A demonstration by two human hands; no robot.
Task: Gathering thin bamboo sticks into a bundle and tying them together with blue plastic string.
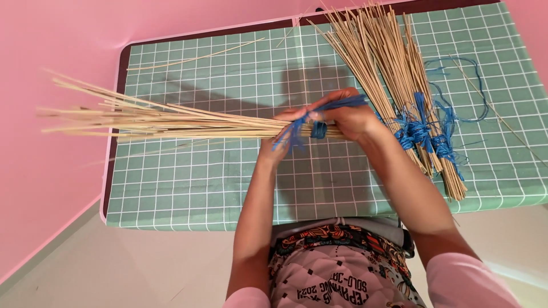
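Sticks in a bundle [171,121] lie crosswise, tips fanning left, both hands' grip closed round its blue-tied end.

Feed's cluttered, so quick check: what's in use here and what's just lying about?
In use: stick bundle, blue string, left hand, right hand.
Lying about: tied bundles, loose string, stray stick, on the green mat.

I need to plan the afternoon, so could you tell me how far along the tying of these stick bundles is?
Done: several stick bundles already bound with blue string lie at the right of the green grid mat. In hand: the left hand grips another stick bundle while the right hand pulls blue string around its end. Left: that tie looks unfinished, a few loose sticks lie at the mat's far edge, and spare string remains.
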